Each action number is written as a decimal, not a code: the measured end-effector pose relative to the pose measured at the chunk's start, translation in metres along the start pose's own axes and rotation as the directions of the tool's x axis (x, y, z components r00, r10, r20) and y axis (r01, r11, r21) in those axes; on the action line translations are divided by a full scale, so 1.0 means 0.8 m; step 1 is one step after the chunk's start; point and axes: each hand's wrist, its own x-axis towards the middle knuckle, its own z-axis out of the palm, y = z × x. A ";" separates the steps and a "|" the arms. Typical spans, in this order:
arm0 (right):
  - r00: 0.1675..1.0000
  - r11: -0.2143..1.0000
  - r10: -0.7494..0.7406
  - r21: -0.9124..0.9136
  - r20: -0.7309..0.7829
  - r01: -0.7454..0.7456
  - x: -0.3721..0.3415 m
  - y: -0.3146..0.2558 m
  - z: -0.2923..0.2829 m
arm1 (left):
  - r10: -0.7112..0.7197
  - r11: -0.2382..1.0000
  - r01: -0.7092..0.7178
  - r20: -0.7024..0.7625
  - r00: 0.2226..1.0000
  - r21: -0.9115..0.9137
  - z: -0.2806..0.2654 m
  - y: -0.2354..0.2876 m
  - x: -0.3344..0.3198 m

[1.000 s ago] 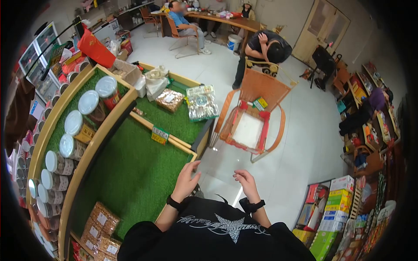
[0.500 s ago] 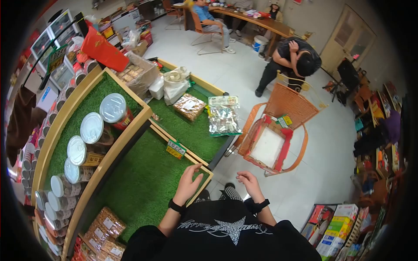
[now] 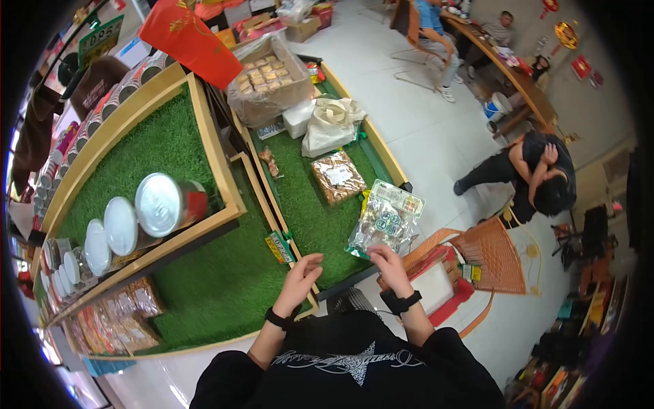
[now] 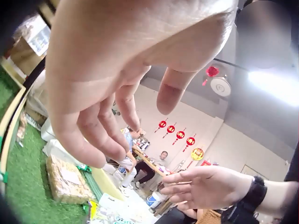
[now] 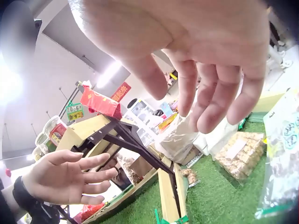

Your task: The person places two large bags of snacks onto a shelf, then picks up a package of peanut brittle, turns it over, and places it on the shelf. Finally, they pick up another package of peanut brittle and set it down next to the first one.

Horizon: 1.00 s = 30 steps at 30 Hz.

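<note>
Both hands are held out in front of the body with nothing in them. In the head view, the left hand [image 3: 298, 281] hovers near the corner of the wooden divider, its fingers loosely bent. The right hand [image 3: 392, 270] overlaps the lower edge of a clear bag with green print [image 3: 387, 219]. Beyond the hands, a clear pack of brown pieces with a white label [image 3: 338, 176] lies on green turf [image 3: 300, 204]. In the left wrist view, the fingers of the left hand [image 4: 117, 60] hang relaxed. Much the same goes for the right hand [image 5: 187, 42] in its own view.
A cream cloth bag [image 3: 334, 127] and an open carton of small packs [image 3: 267, 85] stand farther back on the display. Lidded jars [image 3: 158, 204] line the raised shelf at left. At right are a wicker chair [image 3: 492, 259] and a seated, bent-over person [image 3: 538, 170].
The head view has swung left and come closer to the display, so the turf section with the packs lies nearer the hands. The hands stay empty; the right one now overlaps the printed bag.
</note>
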 end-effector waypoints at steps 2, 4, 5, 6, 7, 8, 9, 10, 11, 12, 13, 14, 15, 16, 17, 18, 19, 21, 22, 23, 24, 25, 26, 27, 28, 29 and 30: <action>0.995 0.994 -0.094 0.060 0.027 0.092 0.052 0.005 -0.020 | -0.043 0.998 0.042 -0.013 0.999 -0.053 0.018 0.008 0.035; 0.996 0.998 -0.044 0.046 0.077 0.041 0.089 -0.008 -0.037 | -0.096 0.974 0.084 -0.049 0.994 -0.208 0.031 0.015 0.068; 0.997 0.999 -0.034 0.009 0.075 0.034 0.110 -0.013 -0.044 | -0.099 0.976 0.079 -0.089 0.991 -0.202 0.037 0.020 0.085; 0.997 0.999 -0.027 -0.027 0.070 0.029 0.134 -0.016 -0.050 | -0.114 0.974 0.091 -0.106 0.988 -0.206 0.040 0.024 0.104; 0.996 0.999 -0.036 -0.018 0.080 0.038 0.157 -0.015 -0.055 | -0.083 0.978 0.058 -0.115 0.990 -0.202 0.041 0.026 0.122; 0.995 1.000 -0.020 -0.018 0.095 0.022 0.179 -0.015 -0.059 | -0.050 0.980 0.025 -0.123 0.991 -0.199 0.042 0.028 0.141; 0.995 0.998 -0.063 -0.027 0.080 0.065 0.201 -0.018 -0.062 | -0.048 0.975 0.017 -0.136 0.990 -0.220 0.042 0.032 0.162; 0.993 0.994 -0.102 -0.036 0.065 0.104 0.222 -0.018 -0.063 | -0.061 0.971 0.026 -0.142 0.988 -0.240 0.039 0.025 0.184; 0.993 0.995 -0.100 -0.021 0.056 0.101 0.246 -0.013 -0.064 | -0.110 0.961 0.061 -0.169 0.979 -0.271 0.035 0.013 0.208; 0.994 0.995 -0.099 -0.009 0.048 0.099 0.270 -0.008 -0.064 | -0.159 0.948 0.094 -0.196 0.968 -0.305 0.032 -0.003 0.232; 0.998 0.996 0.025 0.089 0.050 -0.029 0.287 -0.011 -0.061 | -0.219 0.935 0.144 -0.208 0.953 -0.323 0.028 -0.023 0.254; 0.997 0.996 0.040 0.081 0.067 -0.045 0.308 0.000 -0.061 | -0.273 0.920 0.188 -0.219 0.937 -0.343 0.024 -0.044 0.275; 0.979 0.983 0.180 0.026 0.097 -0.183 0.332 0.018 -0.061 | -0.283 0.915 0.191 -0.230 0.931 -0.355 0.020 -0.067 0.296; 0.940 0.947 0.321 -0.034 0.117 -0.319 0.349 0.035 -0.060 | -0.394 0.874 0.289 -0.221 0.892 -0.391 0.018 -0.090 0.312; 0.934 0.942 0.335 -0.047 0.126 -0.332 0.363 0.053 -0.057 | -0.500 0.820 0.383 -0.206 0.841 -0.426 0.018 -0.114 0.325; 0.919 0.924 0.379 -0.091 0.111 -0.370 0.375 0.070 -0.052 | -0.511 0.811 0.388 -0.209 0.834 -0.438 0.018 -0.138 0.338; 0.901 0.902 0.423 -0.133 0.094 -0.410 0.382 0.082 -0.048 | -0.553 0.812 0.463 -0.215 0.805 -0.354 0.021 -0.156 0.347; 0.870 0.873 0.480 -0.157 0.113 -0.461 0.395 0.103 -0.044 | -0.602 0.793 0.552 -0.191 0.775 -0.258 0.026 -0.172 0.358; 0.845 0.849 0.521 -0.175 0.124 -0.498 0.396 0.103 -0.040 | -0.613 0.784 0.560 -0.192 0.767 -0.266 0.029 -0.169 0.359; 0.845 0.849 0.521 -0.176 0.122 -0.498 0.395 0.103 -0.038 | -0.606 0.781 0.539 -0.175 0.776 -0.315 0.033 -0.164 0.360; 0.839 0.843 0.530 -0.182 0.125 -0.506 0.392 0.100 -0.033 | -0.597 0.775 0.517 -0.157 0.786 -0.363 0.036 -0.167 0.362; 0.856 0.861 0.500 -0.187 0.134 -0.473 0.389 0.097 -0.029 | -0.609 0.781 0.512 -0.251 0.753 -0.358 0.039 -0.184 0.365; 0.873 0.879 0.466 -0.191 0.143 -0.438 0.386 0.097 -0.026 | -0.617 0.774 0.518 -0.250 0.746 -0.363 0.036 -0.191 0.362; 0.931 0.916 0.362 -0.207 0.051 -0.344 0.387 0.119 -0.021 | -0.627 0.752 0.526 -0.181 0.758 -0.397 0.029 -0.183 0.357; 0.931 0.916 0.361 -0.207 0.053 -0.343 0.387 0.126 -0.022 | -0.627 0.730 0.533 -0.112 0.771 -0.428 0.022 -0.177 0.355; 0.957 0.931 0.289 -0.241 0.026 -0.275 0.387 0.130 -0.025 | -0.649 0.748 0.553 -0.233 0.724 -0.367 0.019 -0.180 0.352; 0.977 0.939 0.213 -0.276 0.004 -0.204 0.386 0.134 -0.025 | -0.645 0.752 0.548 -0.239 0.726 -0.366 0.014 -0.184 0.347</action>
